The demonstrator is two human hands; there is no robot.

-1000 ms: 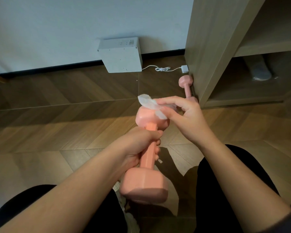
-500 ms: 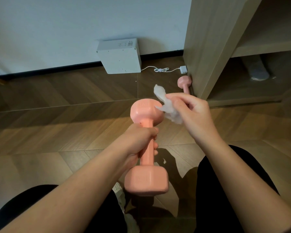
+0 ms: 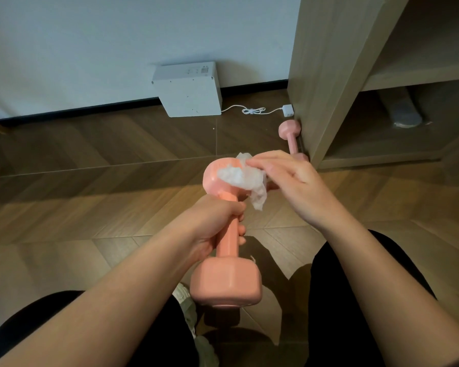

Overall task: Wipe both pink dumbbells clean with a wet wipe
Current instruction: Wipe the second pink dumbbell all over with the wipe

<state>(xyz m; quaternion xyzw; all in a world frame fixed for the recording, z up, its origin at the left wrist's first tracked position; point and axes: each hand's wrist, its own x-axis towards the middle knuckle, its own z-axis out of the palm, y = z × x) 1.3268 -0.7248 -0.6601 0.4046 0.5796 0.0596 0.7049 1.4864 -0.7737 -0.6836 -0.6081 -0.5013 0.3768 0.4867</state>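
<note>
My left hand (image 3: 215, 223) grips the handle of a pink dumbbell (image 3: 227, 279), holding it upright above the floor between my knees. A crumpled white wet wipe (image 3: 243, 178) lies over the top head of this dumbbell. My right hand (image 3: 286, 181) holds the wipe and presses it against that head. The second pink dumbbell (image 3: 291, 136) lies on the floor further away, against the side of the wooden cabinet, with its near end partly hidden behind my right hand.
A wooden cabinet (image 3: 326, 75) with open shelves stands at the right. A white box (image 3: 188, 91) sits by the wall, with a white cable (image 3: 255, 111) running to a small plug near the cabinet. My legs in black trousers frame the wooden floor (image 3: 90, 202).
My right hand moved the wipe from the right side of the upper dumbbell head onto its top face. The left hand keeps its grip on the handle.
</note>
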